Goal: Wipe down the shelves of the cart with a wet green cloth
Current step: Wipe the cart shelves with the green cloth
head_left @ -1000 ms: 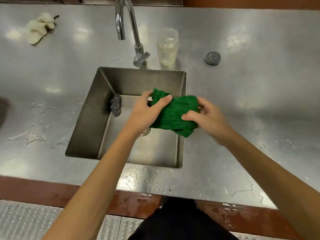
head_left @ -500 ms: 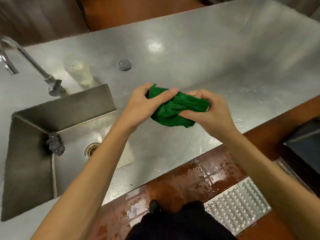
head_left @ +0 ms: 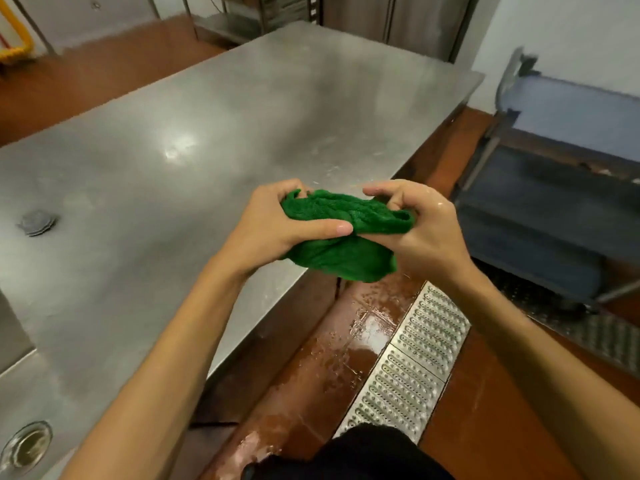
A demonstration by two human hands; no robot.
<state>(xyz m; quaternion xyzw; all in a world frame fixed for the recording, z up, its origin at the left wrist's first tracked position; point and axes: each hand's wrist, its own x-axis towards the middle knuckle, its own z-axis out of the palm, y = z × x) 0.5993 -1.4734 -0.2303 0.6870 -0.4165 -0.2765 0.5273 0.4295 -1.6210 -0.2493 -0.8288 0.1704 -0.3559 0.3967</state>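
A bunched green cloth (head_left: pixel 343 237) hangs between both hands, above the steel counter's front corner. My left hand (head_left: pixel 277 226) grips its left end, thumb laid across the top. My right hand (head_left: pixel 419 230) grips its right end and looks wet. The cart (head_left: pixel 554 188), with dark blue-grey shelves and a metal frame, stands at the right beyond the counter's end, blurred; its upper shelf (head_left: pixel 581 112) and lower shelf (head_left: pixel 533 244) both show.
The steel counter (head_left: pixel 207 140) fills the left and middle, with a round grey lid (head_left: pixel 36 221) on it. The sink drain (head_left: pixel 26 445) shows at bottom left. The wet brown floor (head_left: pixel 332 358) has a metal drain grate (head_left: pixel 408 365).
The view has swung right, away from the sink and tap toward the cart. Both hands kept hold of the cloth and carried it off the sink to the counter's corner.
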